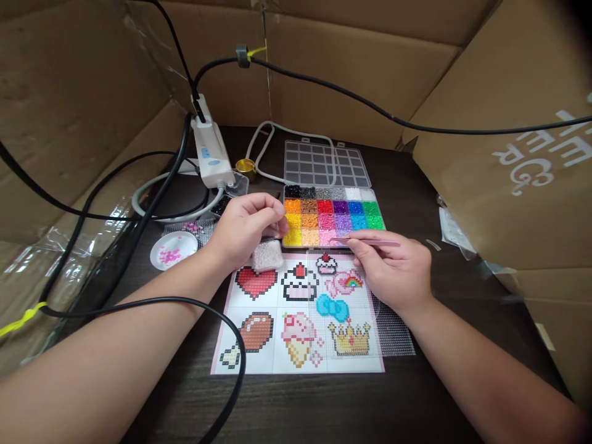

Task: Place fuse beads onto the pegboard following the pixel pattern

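My right hand pinches a pair of pink tweezers, their tips over the light pink beads in the front row of the bead box. My left hand is closed at the box's left edge; its fingertips hide whatever they may hold. Just below it sits a small clear case of whitish beads. Between my forearms lies a pattern sheet with pixel pictures. On its right part rests a clear pegboard with bead figures, among them a blue bow.
A white dish of pink beads stands at the left. Behind it are a power strip and a gold-coloured cup. Black cables cross above the table and over my left forearm. Cardboard walls enclose the table.
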A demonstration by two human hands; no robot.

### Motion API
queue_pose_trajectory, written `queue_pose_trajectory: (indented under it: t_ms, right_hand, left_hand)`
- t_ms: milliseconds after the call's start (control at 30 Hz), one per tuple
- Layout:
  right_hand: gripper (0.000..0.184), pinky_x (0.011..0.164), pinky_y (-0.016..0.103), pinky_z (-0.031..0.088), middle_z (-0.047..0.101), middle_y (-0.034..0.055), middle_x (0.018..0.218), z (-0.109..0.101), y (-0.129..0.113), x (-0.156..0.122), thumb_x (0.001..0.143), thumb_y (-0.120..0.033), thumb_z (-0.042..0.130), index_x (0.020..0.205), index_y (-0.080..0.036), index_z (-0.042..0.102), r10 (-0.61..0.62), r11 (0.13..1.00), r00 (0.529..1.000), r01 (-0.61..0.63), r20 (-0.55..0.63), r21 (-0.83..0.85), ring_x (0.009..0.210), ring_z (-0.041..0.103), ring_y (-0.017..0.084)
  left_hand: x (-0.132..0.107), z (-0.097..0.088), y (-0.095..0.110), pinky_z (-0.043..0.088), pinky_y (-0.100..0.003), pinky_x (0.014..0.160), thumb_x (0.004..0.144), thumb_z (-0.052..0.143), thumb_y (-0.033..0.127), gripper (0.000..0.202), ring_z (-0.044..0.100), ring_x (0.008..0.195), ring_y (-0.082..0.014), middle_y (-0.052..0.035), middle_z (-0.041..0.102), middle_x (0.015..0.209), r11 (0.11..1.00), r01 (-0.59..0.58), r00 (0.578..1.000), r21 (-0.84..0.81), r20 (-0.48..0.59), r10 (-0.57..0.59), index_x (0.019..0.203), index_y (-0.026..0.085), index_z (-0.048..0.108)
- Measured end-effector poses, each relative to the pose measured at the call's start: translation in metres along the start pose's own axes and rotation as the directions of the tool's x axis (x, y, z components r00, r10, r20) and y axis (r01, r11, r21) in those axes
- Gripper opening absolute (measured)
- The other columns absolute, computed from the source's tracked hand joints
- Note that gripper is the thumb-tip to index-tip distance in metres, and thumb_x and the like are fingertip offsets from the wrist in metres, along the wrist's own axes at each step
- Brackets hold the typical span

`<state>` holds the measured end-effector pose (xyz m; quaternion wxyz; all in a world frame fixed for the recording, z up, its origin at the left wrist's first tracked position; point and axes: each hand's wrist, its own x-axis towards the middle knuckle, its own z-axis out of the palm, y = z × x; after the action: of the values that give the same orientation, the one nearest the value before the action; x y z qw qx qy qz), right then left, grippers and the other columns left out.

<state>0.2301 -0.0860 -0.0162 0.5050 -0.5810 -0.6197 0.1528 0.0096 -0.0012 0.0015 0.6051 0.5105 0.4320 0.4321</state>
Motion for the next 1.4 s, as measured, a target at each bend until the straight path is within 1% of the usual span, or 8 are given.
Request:
queue_pose_trajectory:
  t_ms: [267, 433, 533, 633, 700, 800, 900, 1400]
  right_hand:
    - [0.014, 0.048, 0.022, 0.056, 0.076, 0.0048, 0.074, -0.001, -0.001, 0.0, 0.087, -0.024, 0.07, 0.084, -0.016, 0.081, 0.042, 0.999, 0.999, -0.042, -0.008, 0.016, 0.049, 0.063, 0.011]
    - [0.012, 0.045, 0.019, 0.054, 0.072, 0.0029, 0.065, -0.001, -0.006, 0.003, 0.085, -0.022, 0.071, 0.083, -0.014, 0.08, 0.136, 0.984, 0.991, -0.133, -0.018, 0.118, 0.046, 0.062, 0.01]
    - [0.01, 0.045, 0.02, 0.054, 0.071, 0.0019, 0.062, -0.005, -0.007, 0.005, 0.085, -0.021, 0.071, 0.082, -0.016, 0.079, 0.138, 0.978, 0.99, -0.135, -0.008, 0.16, 0.047, 0.062, 0.01]
    - [0.009, 0.048, 0.021, 0.056, 0.071, 0.0019, 0.063, -0.013, -0.006, 0.006, 0.083, -0.02, 0.072, 0.08, -0.017, 0.079, 0.112, 0.981, 0.992, -0.119, 0.052, 0.152, 0.048, 0.063, 0.01]
    - [0.009, 0.051, 0.021, 0.058, 0.071, 0.0019, 0.062, -0.019, -0.005, 0.005, 0.083, -0.02, 0.073, 0.078, -0.017, 0.079, 0.082, 0.984, 0.988, -0.101, 0.128, 0.148, 0.05, 0.065, 0.012]
    - [0.01, 0.052, 0.022, 0.058, 0.07, 0.0017, 0.06, -0.026, -0.002, 0.004, 0.084, -0.021, 0.072, 0.078, -0.017, 0.08, 0.047, 0.976, 0.964, -0.1, 0.263, 0.193, 0.053, 0.067, 0.013]
    - [0.011, 0.049, 0.022, 0.056, 0.07, 0.0019, 0.059, -0.028, 0.002, 0.003, 0.085, -0.021, 0.071, 0.082, -0.016, 0.08, 0.057, 0.966, 0.939, -0.138, 0.339, 0.22, 0.05, 0.066, 0.013]
    - [0.014, 0.047, 0.021, 0.052, 0.071, 0.0047, 0.061, -0.025, 0.007, 0.003, 0.085, -0.024, 0.071, 0.084, -0.013, 0.079, 0.116, 0.952, 0.909, -0.217, 0.401, 0.216, 0.049, 0.063, 0.012]
  left_hand:
    - [0.0, 0.0, 0.0, 0.05, -0.023, 0.056, 0.07, 0.07, 0.021, 0.008, 0.062, 0.056, -0.0121, -0.0011, 0.066, 0.061, 1.0, 0.004, 1.0, 0.005, -0.002, -0.004, 0.066, 0.017, 0.064]
    - [0.0, 0.0, 0.0, 0.05, -0.023, 0.056, 0.07, 0.07, 0.021, 0.008, 0.062, 0.056, -0.012, -0.0009, 0.066, 0.06, 1.0, 0.007, 1.0, -0.002, 0.004, -0.007, 0.066, 0.017, 0.064]
    - [-0.001, 0.0, 0.001, 0.05, -0.023, 0.056, 0.069, 0.07, 0.021, 0.008, 0.062, 0.056, -0.0121, -0.001, 0.066, 0.06, 1.0, 0.011, 1.0, 0.006, -0.007, -0.011, 0.066, 0.017, 0.064]
    - [-0.001, 0.0, 0.001, 0.051, -0.023, 0.056, 0.069, 0.07, 0.022, 0.008, 0.062, 0.057, -0.0123, -0.0012, 0.066, 0.061, 1.0, 0.011, 1.0, 0.013, -0.009, -0.011, 0.066, 0.018, 0.064]
    - [-0.001, 0.0, 0.001, 0.051, -0.023, 0.057, 0.07, 0.07, 0.022, 0.008, 0.062, 0.057, -0.0122, -0.0014, 0.066, 0.061, 1.0, 0.009, 1.0, 0.016, -0.005, -0.009, 0.066, 0.018, 0.064]
    - [0.0, -0.001, 0.0, 0.051, -0.023, 0.056, 0.07, 0.07, 0.022, 0.008, 0.063, 0.057, -0.0122, -0.0015, 0.066, 0.061, 1.0, 0.005, 1.0, 0.015, -0.002, -0.005, 0.066, 0.018, 0.064]
    - [0.0, -0.001, 0.0, 0.051, -0.023, 0.056, 0.071, 0.07, 0.021, 0.008, 0.063, 0.057, -0.0121, -0.0013, 0.067, 0.061, 1.0, 0.001, 1.0, 0.006, 0.004, -0.001, 0.066, 0.018, 0.064]
    - [0.0, 0.0, 0.002, 0.05, -0.023, 0.056, 0.07, 0.07, 0.02, 0.008, 0.062, 0.056, -0.0119, -0.0013, 0.067, 0.061, 1.0, -0.002, 1.0, -0.001, 0.005, 0.002, 0.065, 0.017, 0.064]
